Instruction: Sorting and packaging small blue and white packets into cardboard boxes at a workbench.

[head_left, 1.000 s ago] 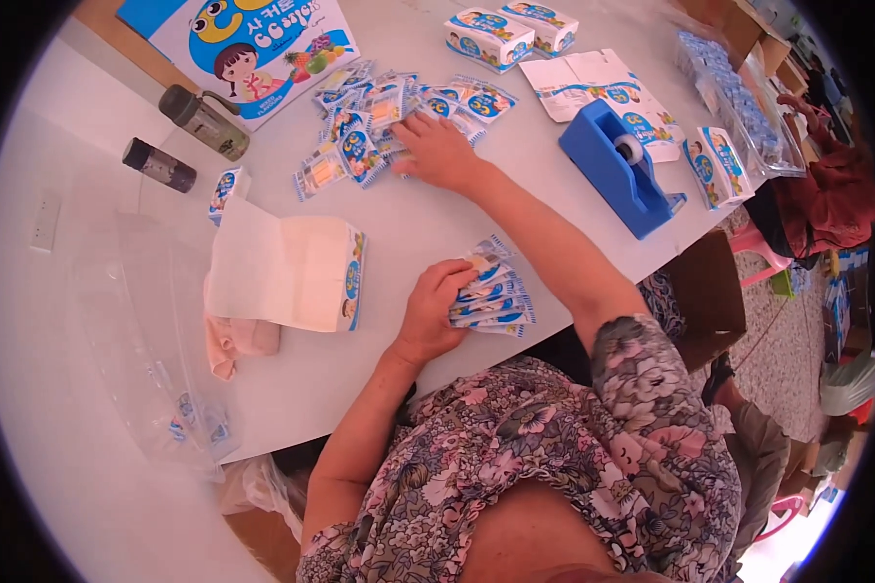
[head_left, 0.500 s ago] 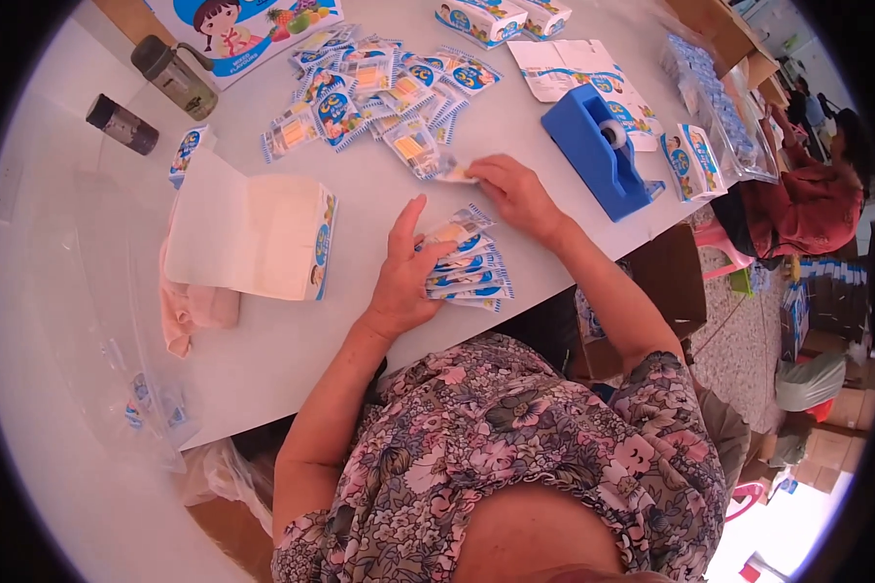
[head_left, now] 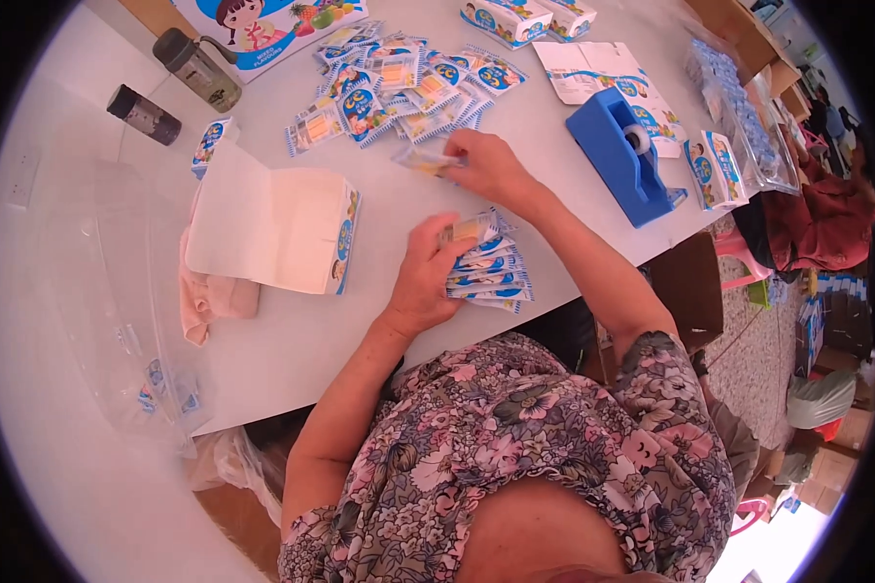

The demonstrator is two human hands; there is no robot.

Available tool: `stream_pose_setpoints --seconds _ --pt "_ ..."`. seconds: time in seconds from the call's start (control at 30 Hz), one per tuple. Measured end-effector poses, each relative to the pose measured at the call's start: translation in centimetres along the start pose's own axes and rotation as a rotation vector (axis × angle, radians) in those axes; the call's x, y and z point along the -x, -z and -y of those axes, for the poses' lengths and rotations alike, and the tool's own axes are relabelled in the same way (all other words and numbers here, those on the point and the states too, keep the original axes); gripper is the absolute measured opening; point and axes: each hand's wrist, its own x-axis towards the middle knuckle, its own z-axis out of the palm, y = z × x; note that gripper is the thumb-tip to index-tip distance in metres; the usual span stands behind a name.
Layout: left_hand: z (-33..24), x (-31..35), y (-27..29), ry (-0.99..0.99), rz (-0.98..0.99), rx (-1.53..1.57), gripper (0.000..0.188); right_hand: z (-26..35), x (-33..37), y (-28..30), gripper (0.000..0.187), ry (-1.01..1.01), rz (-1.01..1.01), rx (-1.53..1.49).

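Head view. Part-way, by my reading: a fanned row of wrapped snack packets is gathered on the near side of the desk; a loose heap of packets lies ungathered beyond. A carton sits at left, flap folded back.

Row's packets overlap, long axes roughly left-right, crimped ends pointing right; the farthest tilts, right end away from the wearer. Single packet (motion-blurred) lies between heap and row, long axis near left-right, free end leftward.

Hands: left hand half-curled round the row's left ends; right hand nearly closed, pinching the single packet's right end.
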Motion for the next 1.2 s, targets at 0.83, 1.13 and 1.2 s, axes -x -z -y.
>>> stream_pose_setpoints --seconds 0.83,1.13,1.2 --pt "1.0 0.1 0.3 0.017 -0.086 -0.051 0.062 -0.6 0.9 3.7 0.02 0.186 0.458 -0.25" --pt "0.1 -0.5 -0.1 -0.025 -0.017 -0.016 0.066 -5.1 -3.7 1.1 0.037 0.298 0.041 0.439" --pt "0.3 -0.3 0.0 -0.01 -0.06 0.04 0.067 -5.4 -1.5 1.2 0.041 0.232 0.153 0.432"
